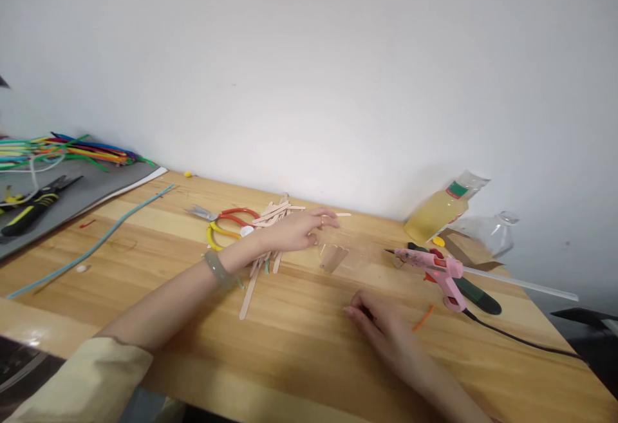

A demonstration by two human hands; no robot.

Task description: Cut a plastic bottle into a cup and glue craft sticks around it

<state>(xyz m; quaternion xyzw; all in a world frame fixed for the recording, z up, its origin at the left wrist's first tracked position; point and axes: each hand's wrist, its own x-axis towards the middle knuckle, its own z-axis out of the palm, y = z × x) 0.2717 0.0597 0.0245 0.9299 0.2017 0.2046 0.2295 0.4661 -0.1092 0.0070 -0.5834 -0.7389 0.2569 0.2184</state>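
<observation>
My left hand (302,227) reaches over the right side of a heap of wooden craft sticks (280,210), its fingers stretched out and apart, with nothing seen in them. Just right of its fingertips lies a clear plastic piece (355,252) with short cut sticks (334,258) at its left part. Nearer the front, my right hand (374,320) rests low over the table, fingers curled in, and no object shows in it. Scissors (224,218) with red and yellow handles lie left of the heap. A pink glue gun (437,268) lies to the right, its nozzle pointing left.
At the back right are a bottle of yellow liquid (437,210) and a clear glass bottle (497,233). The glue gun's black cord (521,342) runs off the right edge. A blue pipe cleaner (103,237), pliers (36,207) and coloured pipe cleaners (72,149) lie left.
</observation>
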